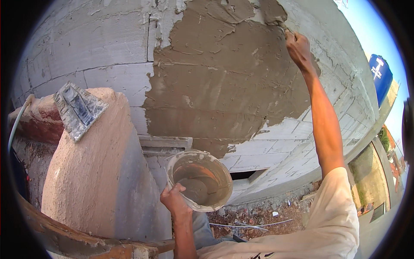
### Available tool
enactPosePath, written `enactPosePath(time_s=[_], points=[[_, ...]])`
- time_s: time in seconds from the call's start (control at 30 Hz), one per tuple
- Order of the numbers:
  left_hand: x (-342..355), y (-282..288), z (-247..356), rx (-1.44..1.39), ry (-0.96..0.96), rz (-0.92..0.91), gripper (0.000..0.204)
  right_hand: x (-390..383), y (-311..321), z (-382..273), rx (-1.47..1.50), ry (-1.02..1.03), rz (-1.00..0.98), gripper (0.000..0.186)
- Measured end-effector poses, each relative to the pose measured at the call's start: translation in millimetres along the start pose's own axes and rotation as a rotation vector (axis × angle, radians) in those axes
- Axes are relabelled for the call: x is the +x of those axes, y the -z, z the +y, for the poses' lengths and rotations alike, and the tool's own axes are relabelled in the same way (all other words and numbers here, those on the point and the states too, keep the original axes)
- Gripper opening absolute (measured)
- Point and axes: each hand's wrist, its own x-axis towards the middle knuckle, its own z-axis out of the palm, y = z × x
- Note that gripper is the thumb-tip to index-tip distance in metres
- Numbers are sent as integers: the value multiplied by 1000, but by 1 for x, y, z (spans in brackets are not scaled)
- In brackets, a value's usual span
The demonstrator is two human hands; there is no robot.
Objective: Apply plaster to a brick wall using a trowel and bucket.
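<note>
My left hand [176, 202] grips the near left rim of a bucket [226, 190], its thumb over the edge. Grey-brown wet mortar [194, 191] lies in the bottom and smears the inside walls. High at the right, my outstretched right hand [298, 48] is closed round the handle of a trowel [276, 15]. The mortar-coated blade is against the wall and hard to tell from the plaster around it. A broad layer of wet mortar [228, 90] covers the middle of the pale block wall [108, 41].
A mortar-caked plastering float [81, 110] rests on a rounded, rough plastered ledge [90, 172] at the left. Below the mortar are a recessed opening [248, 176] and rubble-strewn ground [258, 211]. A wooden beam [73, 233] crosses the lower left. A blue tank [380, 80] stands far right.
</note>
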Motion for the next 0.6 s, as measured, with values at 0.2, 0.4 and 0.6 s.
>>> enactPosePath(time_s=[0.2, 0.4, 0.6], points=[[-8, -4, -4, 88, 7, -38, 15, -82, -39, -68, -195, 433, -212, 25], [-13, -3, -15, 53, 59, -34, 14, -27, -23, -30, -271, 222, -80, 28], [1, -3, -21, 136, 6, -49, 13, 18, -9, 16, -14, 50, -18, 36]])
